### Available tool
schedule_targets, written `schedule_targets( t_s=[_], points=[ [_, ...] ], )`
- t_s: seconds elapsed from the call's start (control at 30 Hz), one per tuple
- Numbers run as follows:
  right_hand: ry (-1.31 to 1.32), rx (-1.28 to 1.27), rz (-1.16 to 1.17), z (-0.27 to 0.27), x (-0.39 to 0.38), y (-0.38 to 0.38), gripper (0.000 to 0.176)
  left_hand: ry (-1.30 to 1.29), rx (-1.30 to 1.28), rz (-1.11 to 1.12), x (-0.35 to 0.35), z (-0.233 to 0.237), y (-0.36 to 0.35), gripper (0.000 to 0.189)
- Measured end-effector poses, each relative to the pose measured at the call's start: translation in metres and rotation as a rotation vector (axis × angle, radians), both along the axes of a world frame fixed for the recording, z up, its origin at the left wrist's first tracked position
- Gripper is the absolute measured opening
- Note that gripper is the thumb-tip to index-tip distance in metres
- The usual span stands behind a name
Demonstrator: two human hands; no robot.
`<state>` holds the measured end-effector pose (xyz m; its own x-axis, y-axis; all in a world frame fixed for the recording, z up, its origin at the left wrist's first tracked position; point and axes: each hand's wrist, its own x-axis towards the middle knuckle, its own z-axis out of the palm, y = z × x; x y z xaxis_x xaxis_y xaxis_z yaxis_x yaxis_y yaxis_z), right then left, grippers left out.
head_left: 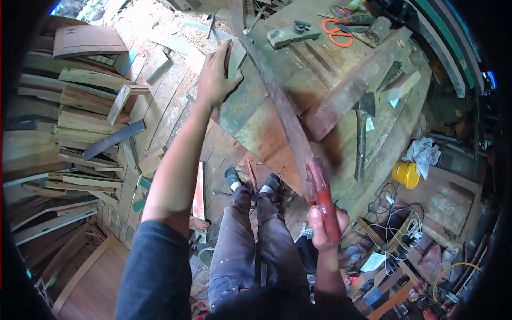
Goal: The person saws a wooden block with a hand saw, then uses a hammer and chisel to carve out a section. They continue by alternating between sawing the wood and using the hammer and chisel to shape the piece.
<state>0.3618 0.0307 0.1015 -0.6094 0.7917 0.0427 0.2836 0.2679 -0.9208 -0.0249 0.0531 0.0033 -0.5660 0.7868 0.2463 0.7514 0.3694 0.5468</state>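
Observation:
My right hand [324, 226] is wrapped round the red handle of a handsaw [282, 109]. Its long, brown, rusty-looking blade runs up and away across the workbench [256, 133]. My left hand [216, 77] grips a piece of wood [235, 60] near the bench's left edge, with the thumb apart from the fingers. The saw blade passes close by the right side of that piece. Right of the blade lie a thick wooden beam [352, 88] and a hammer [362, 133] with a dark head.
Orange-handled scissors [337, 33] and a wooden hand plane [293, 35] lie at the bench's far side. Stacked boards [88, 122] fill the left. A yellow bucket [405, 175] and tangled white cables [397, 229] are at right. Another person's hand [200, 225] shows low, left of my legs.

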Motion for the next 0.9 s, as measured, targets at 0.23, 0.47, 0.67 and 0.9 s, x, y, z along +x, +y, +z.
schedule_targets(
  t_s=[0.23,0.47,0.67,0.9],
  points=[
    [-0.003,0.085,0.112,0.008,0.048,-0.013,0.015,0.006,-0.022,-0.098,0.030,0.008,-0.044,0.089],
    [0.186,-0.357,0.008,-0.003,0.056,-0.056,0.012,-0.045,-0.107,-0.082,0.025,0.011,-0.062,0.100],
    [0.635,-0.963,0.024,0.038,0.059,-0.073,0.026,-0.072,-0.217,-0.009,0.030,0.011,-0.061,0.102],
    [0.472,-0.939,0.098,0.108,0.040,-0.019,0.021,-0.006,-0.214,-0.052,0.030,0.012,-0.057,0.108]
  ],
)
